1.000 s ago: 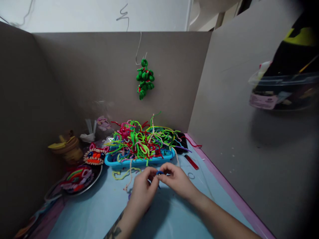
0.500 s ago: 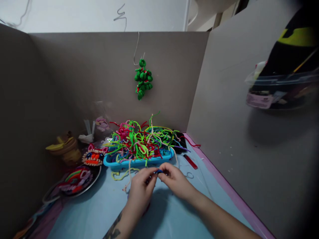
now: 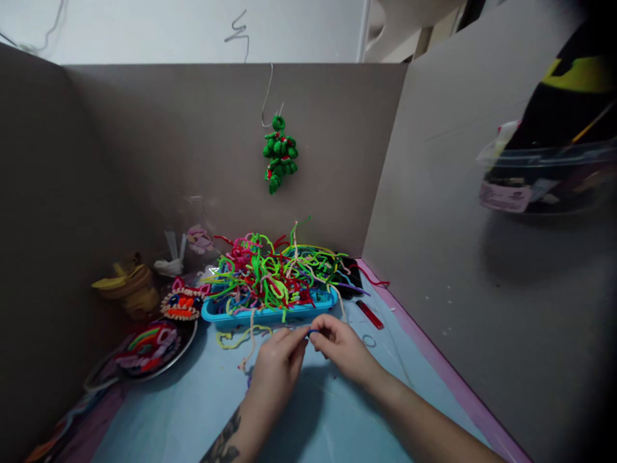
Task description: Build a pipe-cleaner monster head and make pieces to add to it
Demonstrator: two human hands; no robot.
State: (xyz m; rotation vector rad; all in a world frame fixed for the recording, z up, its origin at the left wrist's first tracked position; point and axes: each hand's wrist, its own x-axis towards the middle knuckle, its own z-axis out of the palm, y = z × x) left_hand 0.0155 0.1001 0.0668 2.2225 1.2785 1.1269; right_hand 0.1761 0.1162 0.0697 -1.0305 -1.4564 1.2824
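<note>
My left hand and my right hand meet over the light blue table top, fingertips pinched together on a small blue pipe cleaner piece. Only a short bit of the blue piece shows between the fingers. Just beyond the hands stands a blue tray heaped with pipe cleaners in green, red, pink and yellow. A loose yellow pipe cleaner lies on the table left of my left hand.
Cardboard walls enclose the table on three sides. A green pipe-cleaner figure hangs on the back wall. A plate of finished pieces, a colourful mask-like piece and a yellow figure sit at left. A red strip lies at right.
Both hands have stayed in place, with small finger movements on the blue piece. The view has shifted slightly.
</note>
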